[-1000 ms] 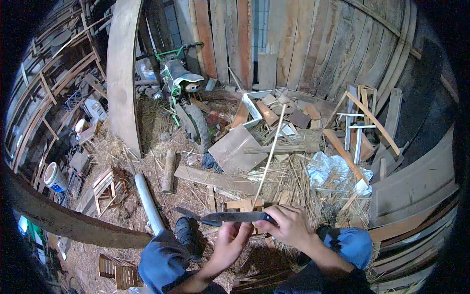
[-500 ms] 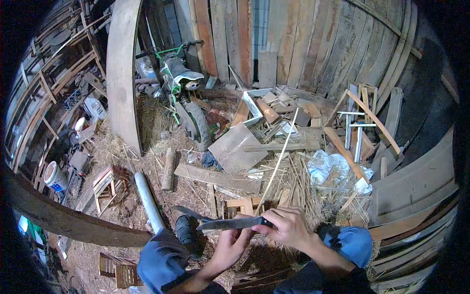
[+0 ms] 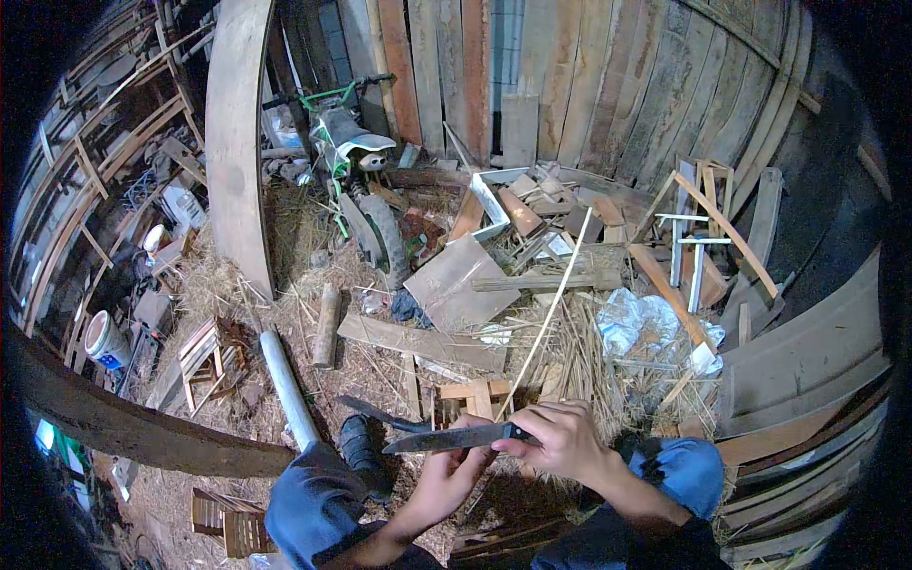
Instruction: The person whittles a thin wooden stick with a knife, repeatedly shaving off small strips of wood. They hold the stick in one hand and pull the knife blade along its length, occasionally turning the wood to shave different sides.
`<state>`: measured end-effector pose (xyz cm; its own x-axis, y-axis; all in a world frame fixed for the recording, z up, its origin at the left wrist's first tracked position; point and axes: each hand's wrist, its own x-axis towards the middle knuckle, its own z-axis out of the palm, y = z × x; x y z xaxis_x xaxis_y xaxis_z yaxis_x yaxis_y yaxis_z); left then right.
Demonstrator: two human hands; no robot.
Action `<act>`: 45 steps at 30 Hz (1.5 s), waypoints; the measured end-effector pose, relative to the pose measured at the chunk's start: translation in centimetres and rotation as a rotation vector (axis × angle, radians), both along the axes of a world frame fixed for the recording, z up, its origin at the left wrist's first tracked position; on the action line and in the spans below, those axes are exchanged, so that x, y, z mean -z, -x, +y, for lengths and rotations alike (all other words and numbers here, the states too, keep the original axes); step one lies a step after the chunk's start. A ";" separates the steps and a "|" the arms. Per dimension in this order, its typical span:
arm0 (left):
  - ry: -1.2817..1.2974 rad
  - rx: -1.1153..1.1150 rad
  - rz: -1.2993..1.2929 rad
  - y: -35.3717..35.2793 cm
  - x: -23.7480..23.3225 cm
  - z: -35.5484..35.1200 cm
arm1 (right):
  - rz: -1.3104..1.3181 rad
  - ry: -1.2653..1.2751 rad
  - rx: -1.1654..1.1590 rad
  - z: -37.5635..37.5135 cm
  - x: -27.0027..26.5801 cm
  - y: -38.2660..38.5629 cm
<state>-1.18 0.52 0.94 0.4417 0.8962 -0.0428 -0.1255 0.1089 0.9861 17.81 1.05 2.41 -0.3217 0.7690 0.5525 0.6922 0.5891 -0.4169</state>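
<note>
My right hand [image 3: 562, 443] is closed round the dark handle of a knife [image 3: 446, 440], its long blade pointing left across the front of my left hand. A long, thin wooden strip [image 3: 551, 309] slants down from the upper right to my hands. My left hand [image 3: 450, 483] is closed on its lower part, thumb and fingers pinched just under the blade; the knife and fingers hide some of the strip. A dark, blade-shaped form [image 3: 378, 414] shows behind the knife, above a dark boot [image 3: 363, 458].
A small wooden frame [image 3: 475, 390] lies just beyond my hands. A pale pole [image 3: 290, 389] and a short log [image 3: 327, 328] rest on the straw-strewn ground. Scrap boards [image 3: 465, 283] and a motorbike [image 3: 356, 180] stand farther back. At right are crumpled white plastic [image 3: 632, 323] and stacked planks [image 3: 807, 361].
The strip's upper end has swung slightly right. The knife tip has dipped a little, while both hands keep nearly the same place and grip.
</note>
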 end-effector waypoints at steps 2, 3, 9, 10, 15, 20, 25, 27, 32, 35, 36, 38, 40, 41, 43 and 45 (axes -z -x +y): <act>0.059 0.008 -0.057 0.0 0.1 -0.1 | -0.002 -0.023 -0.010 0.1 -0.1 0.0; 0.059 0.009 -0.057 0.0 0.1 -0.1 | -0.002 -0.022 -0.010 0.1 0.0 0.0; -0.057 -0.025 0.039 0.0 0.3 -0.2 | -0.006 -0.010 -0.030 0.0 0.3 -0.1; -0.078 -0.027 0.071 0.0 0.3 -0.2 | -0.010 0.004 -0.033 -0.1 0.0 -0.1; -0.063 -0.057 0.048 -0.2 0.6 -0.4 | 0.009 -0.004 -0.030 -0.1 0.0 0.1; -0.126 -0.107 -0.002 -0.7 -0.4 -0.6 | 0.016 -0.070 -0.032 0.3 -0.8 -0.2; -0.098 -0.146 0.072 -0.6 -1.3 -0.8 | -0.015 -0.108 0.010 0.5 -1.2 -1.0; -0.090 -0.177 0.113 -0.5 -1.7 -0.9 | -0.046 -0.108 0.034 0.6 -1.3 -1.1; -0.046 -0.231 0.165 0.3 -2.6 -0.6 | 0.030 -0.003 0.353 1.3 -0.2 -5.3; -0.097 -0.208 0.214 1.1 -1.3 -0.9 | 0.165 0.007 0.582 1.7 -2.7 -8.6; -0.104 -0.222 0.188 1.2 -1.0 -0.8 | 0.148 -0.018 0.585 1.2 -2.6 -8.5; -0.052 -0.223 0.163 1.7 0.1 -0.3 | 0.139 -0.012 0.584 0.3 -2.1 -7.6; -0.039 -0.230 0.175 2.1 0.0 -0.2 | 0.149 0.006 0.571 0.3 -1.6 -7.0; 0.002 -0.233 0.109 2.1 -0.4 -0.3 | 0.146 0.025 0.561 0.1 -1.4 -6.7; 0.043 -0.247 0.031 2.0 -0.7 -0.2 | 0.161 0.038 0.566 0.2 -1.4 -6.1; 0.056 -0.247 -0.097 2.0 -0.2 0.3 | 0.182 0.027 0.609 0.3 -1.2 -5.7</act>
<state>-3.21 0.84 1.14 0.2143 0.9747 -0.0632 -0.2487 0.1170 0.9615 23.50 1.35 3.59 0.2754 0.7988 0.5348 0.8163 0.0995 -0.5690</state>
